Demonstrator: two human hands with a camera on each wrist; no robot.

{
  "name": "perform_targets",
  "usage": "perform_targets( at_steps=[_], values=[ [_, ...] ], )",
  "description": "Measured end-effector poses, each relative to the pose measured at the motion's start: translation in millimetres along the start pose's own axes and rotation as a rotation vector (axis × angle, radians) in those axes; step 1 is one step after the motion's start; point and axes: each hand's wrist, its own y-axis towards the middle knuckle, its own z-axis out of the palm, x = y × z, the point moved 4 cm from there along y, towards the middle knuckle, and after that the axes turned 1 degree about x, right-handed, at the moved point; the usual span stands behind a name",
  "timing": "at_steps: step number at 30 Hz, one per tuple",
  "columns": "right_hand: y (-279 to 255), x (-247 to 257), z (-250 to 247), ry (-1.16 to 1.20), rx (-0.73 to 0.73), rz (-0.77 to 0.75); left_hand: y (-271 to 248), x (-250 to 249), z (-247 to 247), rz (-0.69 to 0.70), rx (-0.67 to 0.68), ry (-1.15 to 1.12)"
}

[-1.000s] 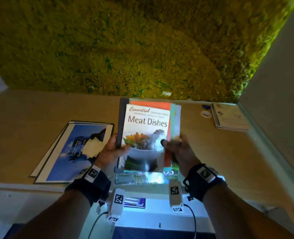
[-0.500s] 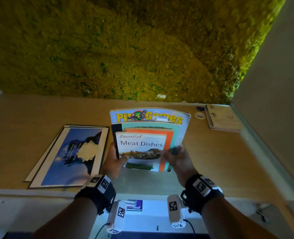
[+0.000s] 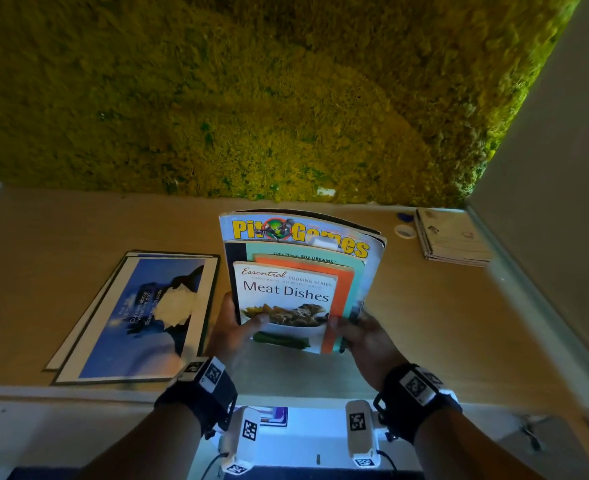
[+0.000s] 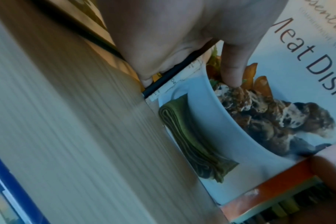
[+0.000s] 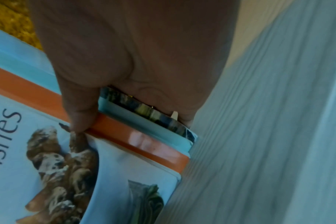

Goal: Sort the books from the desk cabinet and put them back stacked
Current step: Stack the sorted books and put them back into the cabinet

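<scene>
The stack of books (image 3: 300, 282) is held upright on its lower edge, tilted back toward 12 o'clock, above the middle of the table (image 3: 424, 327). The covers face the person. The front book is the cookbook (image 3: 284, 306); behind it stand an orange book (image 3: 343, 289), a teal book (image 3: 307, 256) and, rearmost and tallest, a games magazine (image 3: 300, 232) whose top corner bends at 1 o'clock.

The left hand (image 3: 232, 329) grips the stack's edge at 9 o'clock; its thumb (image 4: 232, 71) presses on the cookbook cover and the fingers wrap behind, out of sight. The right hand (image 3: 364, 336) grips the edge at 3 o'clock; its thumb (image 5: 79, 115) lies at the cookbook's right edge, against the orange book, and its fingers curl behind the magazine. Both hands are therefore closed on the stack, one per side, equally near.

The long axis of the stack runs from 6 to 12 o'clock, rising from the hands. Judgement: the books appear ordered by size, and the next move calls for squaring the lower edges, then lowering the stack toward the cabinet opening (image 3: 303, 441) at 6 o'clock, below the table edge.

A blue poster (image 3: 140, 320) lies flat at 9 o'clock. A pile of booklets (image 3: 455, 240) lies at 2 o'clock, with a tape roll (image 3: 405, 231) just beside it. A moss wall (image 3: 251, 98) rises at 12 o'clock.
</scene>
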Motion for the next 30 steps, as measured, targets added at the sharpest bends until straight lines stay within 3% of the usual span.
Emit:
perform_targets(
  at_steps=[17, 24, 30],
  values=[
    [8, -2, -2, -0.007, -0.041, -0.053, 0, 1, -1, 0.025, 0.014, 0.0],
    [15, -4, 1, -0.008, -0.099, 0.007, 0, -8, 3, 0.065, 0.04, -0.03],
    [18, 0, 1, -0.067, -0.169, 0.082, -1, -10, 6, 0.064, -0.022, 0.035]
  ],
)
